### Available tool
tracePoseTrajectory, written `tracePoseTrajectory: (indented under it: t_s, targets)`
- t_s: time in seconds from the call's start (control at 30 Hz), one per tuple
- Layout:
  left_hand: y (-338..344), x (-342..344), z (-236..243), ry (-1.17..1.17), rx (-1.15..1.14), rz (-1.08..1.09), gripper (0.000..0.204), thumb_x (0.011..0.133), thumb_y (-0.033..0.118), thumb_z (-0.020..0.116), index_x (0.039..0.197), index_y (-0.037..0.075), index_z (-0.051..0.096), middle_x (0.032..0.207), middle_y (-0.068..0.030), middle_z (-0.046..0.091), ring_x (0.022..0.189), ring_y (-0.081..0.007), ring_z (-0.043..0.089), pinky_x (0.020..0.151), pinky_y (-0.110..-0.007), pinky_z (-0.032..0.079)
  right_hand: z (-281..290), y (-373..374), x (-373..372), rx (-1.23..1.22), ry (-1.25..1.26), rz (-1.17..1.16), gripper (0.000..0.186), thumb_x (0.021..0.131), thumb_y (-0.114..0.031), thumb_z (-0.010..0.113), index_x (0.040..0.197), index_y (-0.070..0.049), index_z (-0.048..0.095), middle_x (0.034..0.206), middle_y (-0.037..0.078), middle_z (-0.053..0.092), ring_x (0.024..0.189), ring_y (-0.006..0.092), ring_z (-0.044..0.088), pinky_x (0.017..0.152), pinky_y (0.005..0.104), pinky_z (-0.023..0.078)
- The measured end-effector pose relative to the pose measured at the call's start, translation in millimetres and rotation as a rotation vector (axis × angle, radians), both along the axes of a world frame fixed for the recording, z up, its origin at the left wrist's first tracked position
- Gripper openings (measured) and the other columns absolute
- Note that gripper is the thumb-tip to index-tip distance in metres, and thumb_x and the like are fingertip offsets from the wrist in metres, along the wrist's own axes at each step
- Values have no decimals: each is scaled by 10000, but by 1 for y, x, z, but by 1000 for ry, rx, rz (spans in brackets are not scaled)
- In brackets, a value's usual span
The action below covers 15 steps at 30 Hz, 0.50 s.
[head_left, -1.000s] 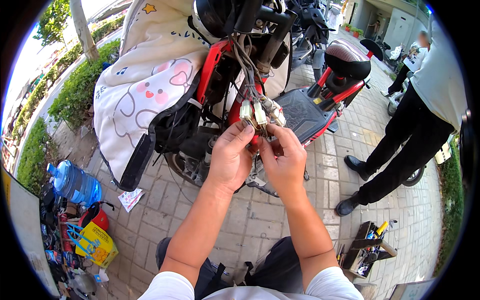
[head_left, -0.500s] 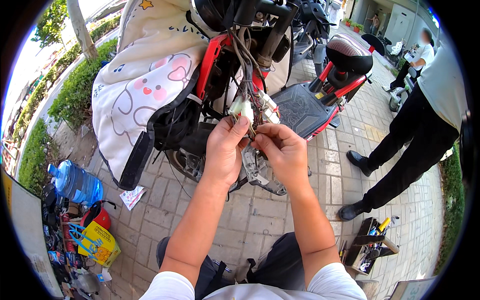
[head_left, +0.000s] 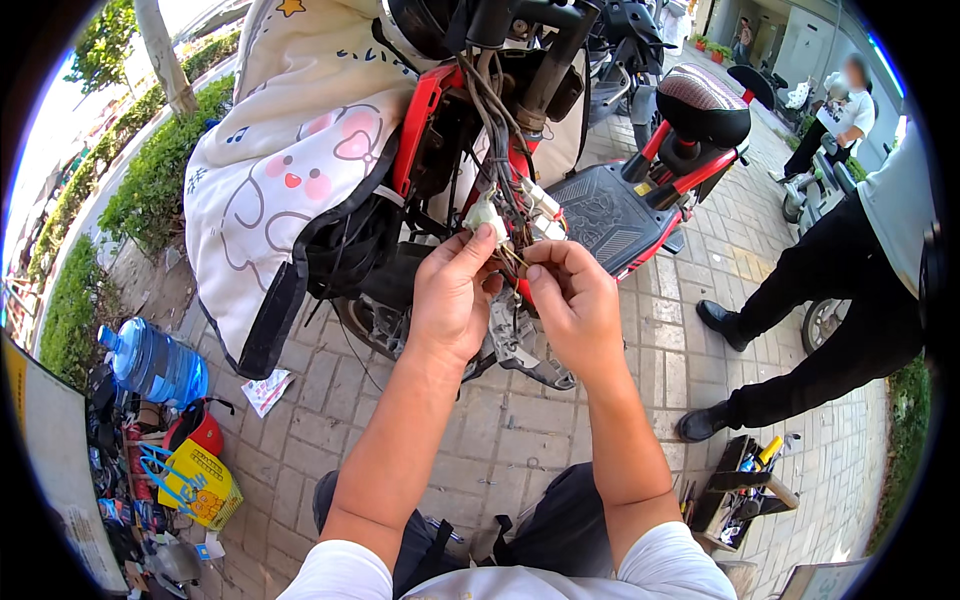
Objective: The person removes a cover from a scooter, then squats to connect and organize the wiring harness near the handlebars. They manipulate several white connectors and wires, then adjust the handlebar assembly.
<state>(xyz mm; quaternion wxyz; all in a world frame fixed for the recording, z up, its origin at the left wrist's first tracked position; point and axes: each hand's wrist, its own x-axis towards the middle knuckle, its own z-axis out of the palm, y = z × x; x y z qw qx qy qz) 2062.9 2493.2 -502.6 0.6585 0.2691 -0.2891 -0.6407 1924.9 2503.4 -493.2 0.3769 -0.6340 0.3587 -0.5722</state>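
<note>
A red and black electric scooter (head_left: 640, 205) stands in front of me with its front panel off and a bundle of wires (head_left: 497, 130) hanging from under the handlebar. My left hand (head_left: 452, 300) pinches a white plastic connector (head_left: 484, 215) on that bundle between thumb and forefinger. My right hand (head_left: 572, 300) sits close beside it, its fingertips closed on thin wires (head_left: 515, 255) just below the connector. More white connectors (head_left: 545, 210) dangle behind my fingers. A cream cartoon-printed windshield blanket (head_left: 290, 170) hangs over the scooter's front, left of my hands.
A person in black trousers (head_left: 830, 320) stands at the right on the brick paving. An open tool tray (head_left: 740, 490) lies lower right. At lower left are a blue water jug (head_left: 150, 362), a yellow basket (head_left: 205, 485) and other gear. A hedge (head_left: 150, 170) runs along the left.
Both hands have dropped slightly and separated a little along the wire bundle; the left now holds one white connector up while the right works the thin wires beneath it.
</note>
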Motion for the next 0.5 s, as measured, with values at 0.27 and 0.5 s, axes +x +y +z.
tracePoseTrajectory:
  t_s: [0.27,0.5]
  targets:
    - [7,1,5,-21,8,-48,209,939,261,610,1087,114,599,988,24,637,876,-81,551,755,-281,375,2,-2,-6,135,-125,58,169,889,45,552,1053,67,586,893,52,639,797,72,588,704,214,476]
    - [11,5,1,0,-7,-58,197,947,206,579,1114,103,594,1037,10,640,940,-96,564,791,-293,379,4,-4,-5,150,-195,83,172,883,43,555,1050,61,590,883,47,637,774,67,584,666,209,471]
